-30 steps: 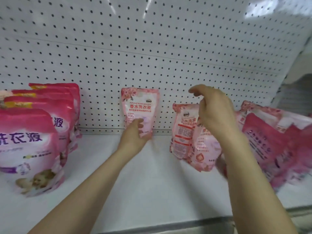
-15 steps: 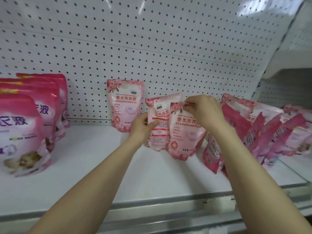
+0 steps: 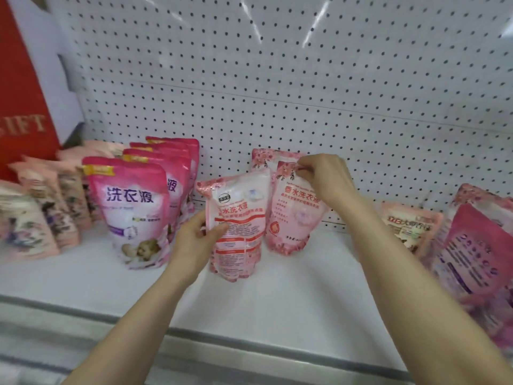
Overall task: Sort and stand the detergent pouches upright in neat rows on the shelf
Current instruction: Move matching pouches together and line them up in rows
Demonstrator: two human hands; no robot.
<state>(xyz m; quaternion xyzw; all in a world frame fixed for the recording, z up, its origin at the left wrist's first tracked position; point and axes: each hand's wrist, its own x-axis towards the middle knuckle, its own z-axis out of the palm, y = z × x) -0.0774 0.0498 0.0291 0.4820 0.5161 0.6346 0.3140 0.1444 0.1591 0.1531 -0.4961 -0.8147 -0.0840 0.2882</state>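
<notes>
- The pegboard back wall (image 3: 277, 79) is the line to square the row against. One light-pink pouch (image 3: 263, 158) stands by it, mostly hidden, so the others of its kind should queue straight in front of it.
- The shelf (image 3: 277, 295) shows bare white board ahead of the two held pouches. That looks like enough room for the row to grow forward without crowding the magenta row (image 3: 138, 207) just to the left.
- The unsorted heap (image 3: 477, 245) at the right leans and overlaps. It is well apart from both hands and can wait.
- The back-label pouch (image 3: 238, 226) is tilted, with its printed back to the camera. It needs turning so the front faces out like its neighbour, then setting flat on its base.
- The front-facing pouch (image 3: 291, 215) stands just beside it, apparently with its base on the shelf, though the bottom edge is too soft to be sure.
- The left hand (image 3: 194, 245) grips the back-label pouch low, fingers round its left edge and thumb on its face. That low hold suits spreading the base.
- The right hand (image 3: 327, 180) pinches the top corner of the front-facing pouch. It should let go only once the pouch stops leaning.
</notes>
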